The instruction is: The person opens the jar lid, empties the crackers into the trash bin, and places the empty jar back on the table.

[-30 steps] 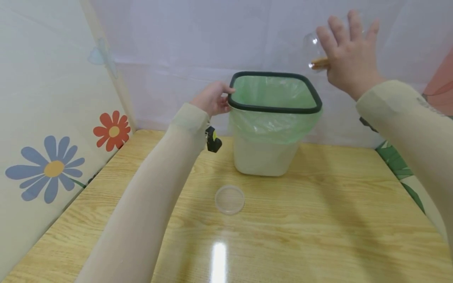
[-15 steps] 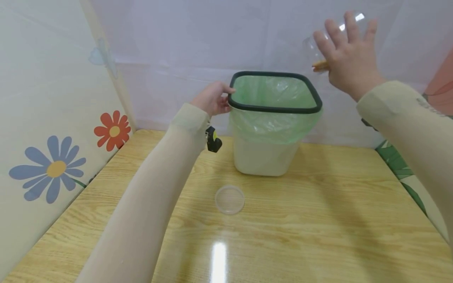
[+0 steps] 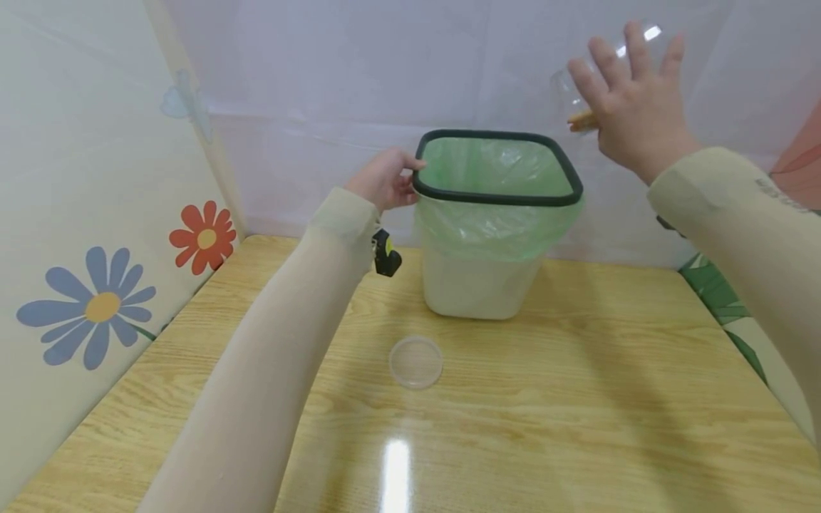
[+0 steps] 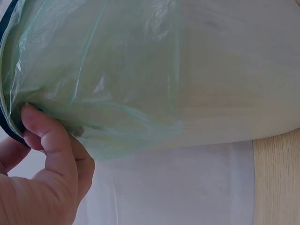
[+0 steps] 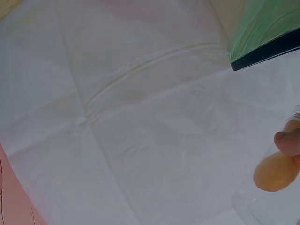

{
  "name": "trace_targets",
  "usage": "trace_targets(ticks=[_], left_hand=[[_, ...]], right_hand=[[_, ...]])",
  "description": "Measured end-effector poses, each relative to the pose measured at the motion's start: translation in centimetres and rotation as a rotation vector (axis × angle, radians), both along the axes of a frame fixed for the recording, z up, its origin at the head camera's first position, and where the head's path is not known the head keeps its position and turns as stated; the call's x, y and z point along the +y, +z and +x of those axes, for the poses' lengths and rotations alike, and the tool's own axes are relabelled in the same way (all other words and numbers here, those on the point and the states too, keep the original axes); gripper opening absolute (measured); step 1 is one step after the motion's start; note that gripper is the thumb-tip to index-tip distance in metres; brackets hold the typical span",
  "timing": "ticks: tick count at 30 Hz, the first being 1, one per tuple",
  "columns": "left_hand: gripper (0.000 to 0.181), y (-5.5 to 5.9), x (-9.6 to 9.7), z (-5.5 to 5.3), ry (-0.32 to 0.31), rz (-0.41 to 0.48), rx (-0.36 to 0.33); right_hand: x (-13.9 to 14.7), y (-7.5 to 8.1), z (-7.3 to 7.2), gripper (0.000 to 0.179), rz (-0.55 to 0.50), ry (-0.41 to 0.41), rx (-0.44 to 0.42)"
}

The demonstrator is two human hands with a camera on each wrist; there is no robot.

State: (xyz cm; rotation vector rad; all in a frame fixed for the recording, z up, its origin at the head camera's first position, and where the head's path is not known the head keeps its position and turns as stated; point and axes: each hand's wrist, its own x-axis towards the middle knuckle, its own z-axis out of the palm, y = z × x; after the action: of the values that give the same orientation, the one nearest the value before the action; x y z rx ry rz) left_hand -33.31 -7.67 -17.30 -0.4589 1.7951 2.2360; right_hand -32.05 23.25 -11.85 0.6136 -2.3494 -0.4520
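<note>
A pale waste bin (image 3: 474, 288) stands upright on the table, lined with a green plastic bag (image 3: 494, 231) folded over its dark rim (image 3: 494, 197). My left hand (image 3: 387, 178) pinches the rim and bag at the left side; the left wrist view shows thumb and fingers on both sides of the edge. Above and right of the bin, my right hand (image 3: 638, 107) holds a clear jar (image 3: 563, 92), tilted with its near end lower. Orange-brown contents (image 3: 582, 121) lie low inside it. In the right wrist view, an orange rounded shape (image 5: 275, 173) shows through the jar; its kind is unclear.
A round clear lid (image 3: 415, 362) lies on the wooden table (image 3: 545, 427) in front of the bin. White cloth (image 3: 353, 64) hangs close behind the bin. A flower-printed panel (image 3: 64, 178) borders the table's left side.
My right hand has dipped slightly and the jar has tilted a little, its orange-brown contents shifting slightly. My left hand has stayed at the rim.
</note>
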Motion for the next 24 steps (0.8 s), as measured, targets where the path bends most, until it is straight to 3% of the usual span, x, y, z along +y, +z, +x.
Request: trace_targets(ticks=[14,24], left_hand=[[0.046,-0.15,-0.02,-0.09,-0.007,-0.007,0.009],[0.041,0.02,0.27,0.08,-0.01,-0.004,0.011]], right_hand=[[-0.04,0.1,-0.05,0.084,0.009,0.006,-0.016],[0.3,-0.33,-0.23,0.079,0.004,0.061,0.038]])
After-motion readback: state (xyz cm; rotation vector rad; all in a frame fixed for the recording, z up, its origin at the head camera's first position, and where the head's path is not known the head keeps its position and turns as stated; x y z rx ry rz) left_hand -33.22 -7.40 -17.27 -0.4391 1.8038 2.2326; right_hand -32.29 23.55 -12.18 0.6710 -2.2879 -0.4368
